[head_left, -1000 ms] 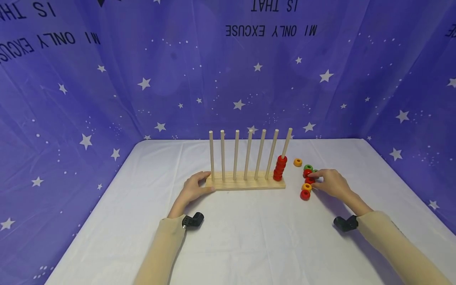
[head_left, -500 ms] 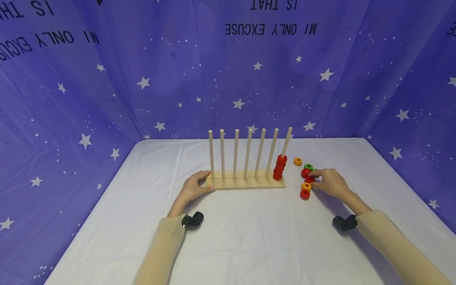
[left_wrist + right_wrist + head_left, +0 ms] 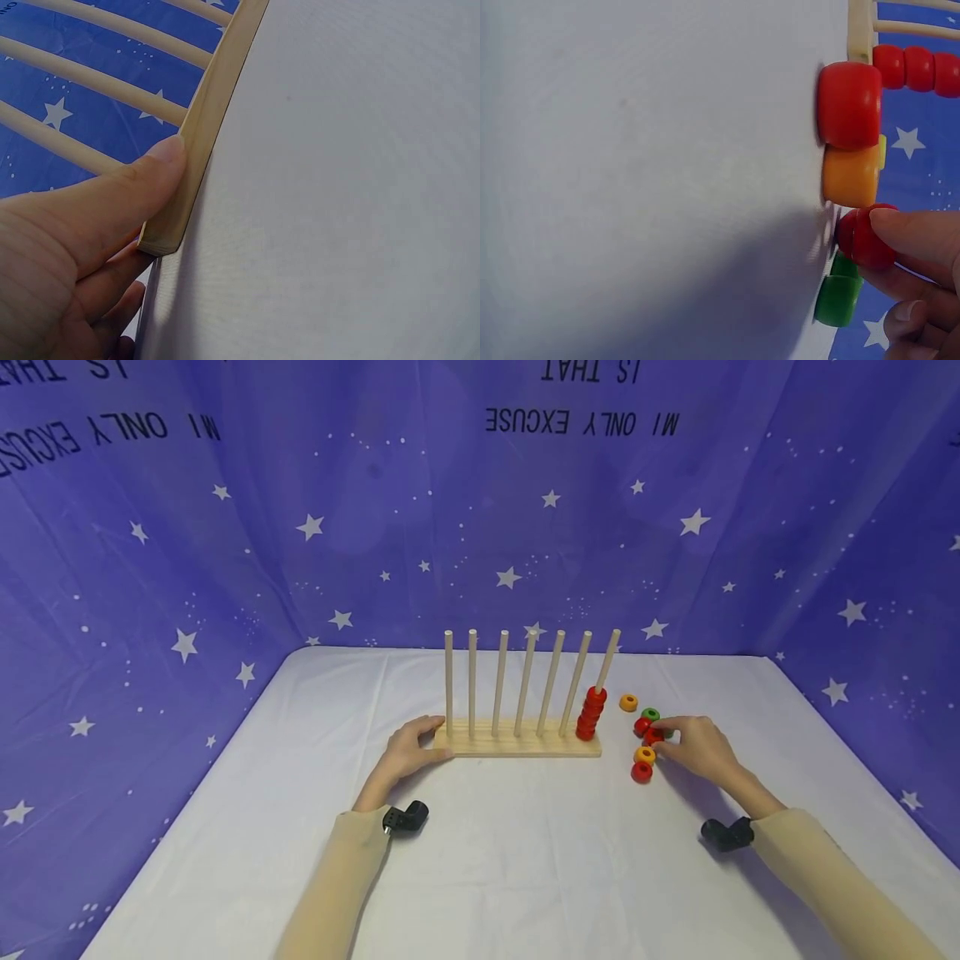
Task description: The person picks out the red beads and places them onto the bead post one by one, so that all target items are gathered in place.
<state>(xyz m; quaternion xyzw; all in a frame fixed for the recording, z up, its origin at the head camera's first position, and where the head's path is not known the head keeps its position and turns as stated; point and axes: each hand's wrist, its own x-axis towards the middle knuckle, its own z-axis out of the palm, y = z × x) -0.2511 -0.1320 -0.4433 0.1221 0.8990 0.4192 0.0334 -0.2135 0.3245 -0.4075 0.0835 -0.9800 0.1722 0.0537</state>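
Note:
My left hand (image 3: pixel 407 749) grips the left end of a wooden base (image 3: pixel 517 745) that bears several upright pegs. In the left wrist view the thumb lies along the base's front edge, with fingers at the end and behind. Red beads (image 3: pixel 592 713) are stacked on the rightmost peg. To the right, my right hand (image 3: pixel 697 747) pinches a red bead (image 3: pixel 874 240) between thumb and finger, low among the loose beads. Another red bead (image 3: pixel 642 727) sits beside it, close to green beads (image 3: pixel 650 715). Nearer me lie an orange bead (image 3: pixel 644 756) and a red bead (image 3: pixel 641 772).
One orange bead (image 3: pixel 628 702) lies apart, behind the loose group and right of the stacked peg. A white cloth (image 3: pixel 517 860) covers the table. Purple star-printed curtains (image 3: pixel 465 527) rise behind and at both sides.
One loose red bead has shifted slightly left, near the right fingertips. The head view has tilted a little. Both hands stay in nearly the same places.

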